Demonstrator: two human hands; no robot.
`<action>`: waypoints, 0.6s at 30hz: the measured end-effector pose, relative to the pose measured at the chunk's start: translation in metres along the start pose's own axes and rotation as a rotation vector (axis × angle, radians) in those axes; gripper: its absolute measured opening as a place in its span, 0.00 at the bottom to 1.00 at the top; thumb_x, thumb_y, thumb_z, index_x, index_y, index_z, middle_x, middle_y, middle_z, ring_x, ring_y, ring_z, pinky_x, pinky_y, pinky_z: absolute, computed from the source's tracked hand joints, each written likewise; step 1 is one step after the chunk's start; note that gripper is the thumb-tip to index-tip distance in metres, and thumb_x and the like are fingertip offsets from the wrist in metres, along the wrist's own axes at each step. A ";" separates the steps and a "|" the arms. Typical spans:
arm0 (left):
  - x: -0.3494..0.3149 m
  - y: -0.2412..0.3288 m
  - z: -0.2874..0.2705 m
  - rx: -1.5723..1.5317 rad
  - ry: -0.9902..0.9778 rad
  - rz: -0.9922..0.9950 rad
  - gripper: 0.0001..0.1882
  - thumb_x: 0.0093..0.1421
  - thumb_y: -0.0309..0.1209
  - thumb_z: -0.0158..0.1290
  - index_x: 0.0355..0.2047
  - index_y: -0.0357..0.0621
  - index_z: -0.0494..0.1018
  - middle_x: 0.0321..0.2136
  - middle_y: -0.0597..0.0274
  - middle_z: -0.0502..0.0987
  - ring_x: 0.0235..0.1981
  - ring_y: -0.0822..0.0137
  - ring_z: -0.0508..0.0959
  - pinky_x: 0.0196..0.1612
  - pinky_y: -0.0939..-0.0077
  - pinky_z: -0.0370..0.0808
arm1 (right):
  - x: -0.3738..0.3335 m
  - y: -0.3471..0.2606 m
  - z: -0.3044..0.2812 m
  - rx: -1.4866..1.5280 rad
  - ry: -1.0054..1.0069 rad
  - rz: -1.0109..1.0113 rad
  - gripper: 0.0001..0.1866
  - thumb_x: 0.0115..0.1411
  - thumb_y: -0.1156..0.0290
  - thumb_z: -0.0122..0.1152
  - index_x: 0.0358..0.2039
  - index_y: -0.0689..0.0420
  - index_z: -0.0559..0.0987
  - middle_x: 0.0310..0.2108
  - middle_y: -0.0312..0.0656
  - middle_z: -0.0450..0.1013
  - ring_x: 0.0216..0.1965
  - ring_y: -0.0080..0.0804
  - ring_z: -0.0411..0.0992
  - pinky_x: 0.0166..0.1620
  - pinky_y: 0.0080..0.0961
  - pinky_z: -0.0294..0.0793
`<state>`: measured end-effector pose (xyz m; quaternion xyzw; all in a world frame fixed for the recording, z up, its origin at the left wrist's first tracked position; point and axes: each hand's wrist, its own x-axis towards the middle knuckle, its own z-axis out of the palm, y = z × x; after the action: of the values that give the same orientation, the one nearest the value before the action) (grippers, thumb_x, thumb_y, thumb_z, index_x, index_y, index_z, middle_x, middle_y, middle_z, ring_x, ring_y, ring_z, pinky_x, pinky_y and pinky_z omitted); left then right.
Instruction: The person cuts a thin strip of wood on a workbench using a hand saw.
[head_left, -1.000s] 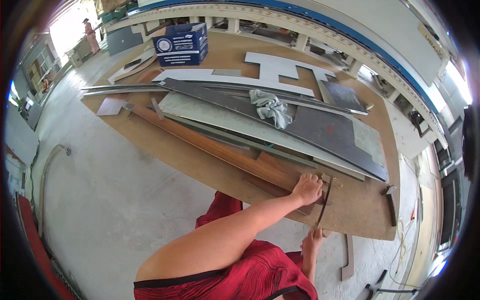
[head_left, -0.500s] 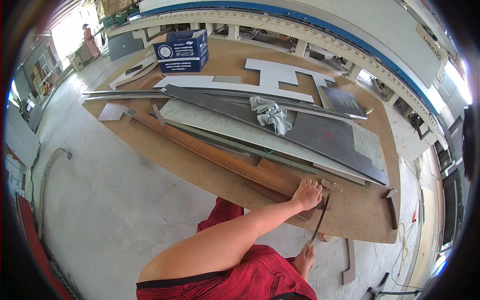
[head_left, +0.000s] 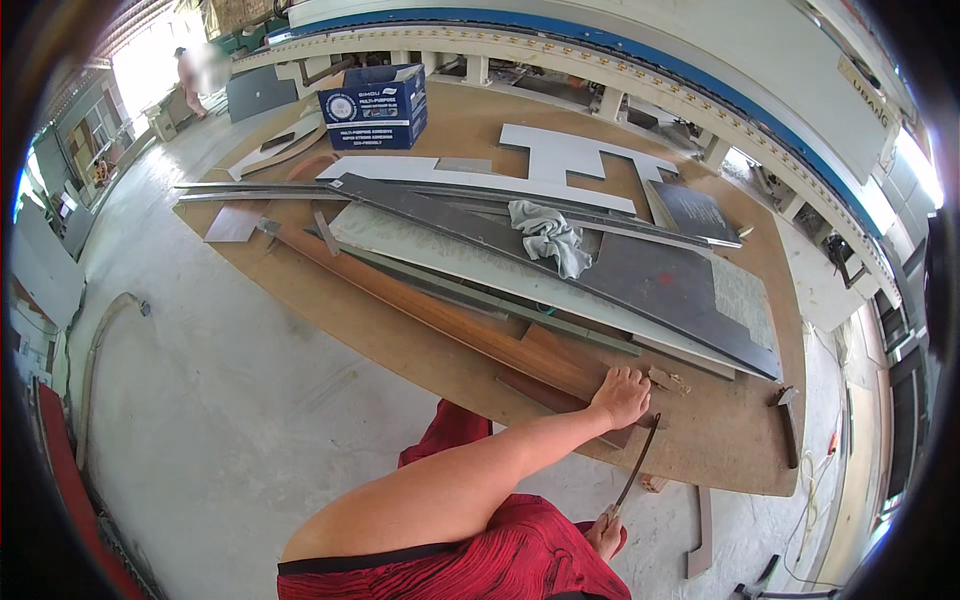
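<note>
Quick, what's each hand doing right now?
Left hand: pressed palm-down on the end of the brown wooden strip, gripping nothing.
Right hand: closed around the lower end of a thin dark blade.

free: bare table strip [head_left: 730,440] right of left hand [head_left: 622,396] | blocked: stacked panels [head_left: 560,290] behind, wood scrap [head_left: 665,380] beside

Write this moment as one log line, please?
left hand: pressing on brown wooden strip | right hand: gripping thin dark tool below workbench edge | grey rag on panels
</note>
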<state>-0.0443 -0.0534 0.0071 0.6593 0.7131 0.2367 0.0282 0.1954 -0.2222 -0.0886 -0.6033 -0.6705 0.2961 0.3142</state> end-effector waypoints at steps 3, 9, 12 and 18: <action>0.000 -0.001 -0.001 0.005 -0.020 -0.009 0.13 0.63 0.41 0.46 0.37 0.45 0.73 0.38 0.56 0.74 0.44 0.57 0.72 0.48 0.58 0.67 | 0.038 -0.060 -0.013 0.042 -0.106 0.145 0.10 0.68 0.69 0.47 0.32 0.61 0.66 0.16 0.42 0.66 0.15 0.34 0.67 0.19 0.33 0.70; -0.001 0.000 0.002 0.000 -0.002 -0.008 0.13 0.61 0.40 0.47 0.37 0.45 0.74 0.38 0.56 0.74 0.44 0.57 0.72 0.48 0.58 0.67 | 0.093 -0.074 -0.003 0.148 -0.155 0.231 0.11 0.68 0.68 0.49 0.30 0.59 0.64 0.13 0.41 0.64 0.10 0.31 0.62 0.12 0.29 0.62; -0.002 -0.004 0.002 0.000 -0.001 -0.013 0.13 0.62 0.40 0.47 0.36 0.45 0.74 0.38 0.56 0.75 0.44 0.57 0.72 0.48 0.57 0.67 | 0.062 -0.050 0.000 0.046 -0.128 0.119 0.10 0.67 0.69 0.49 0.31 0.61 0.66 0.16 0.44 0.66 0.16 0.36 0.67 0.20 0.33 0.69; 0.002 0.005 0.002 0.002 -0.001 0.013 0.14 0.63 0.40 0.46 0.36 0.45 0.74 0.37 0.55 0.74 0.43 0.56 0.73 0.48 0.57 0.68 | 0.002 -0.007 -0.001 -0.055 0.079 -0.078 0.10 0.67 0.68 0.51 0.32 0.61 0.68 0.19 0.49 0.66 0.23 0.39 0.72 0.28 0.36 0.69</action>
<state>-0.0392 -0.0507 0.0078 0.6640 0.7092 0.2356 0.0263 0.1919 -0.2204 -0.0822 -0.5962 -0.6886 0.2411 0.3349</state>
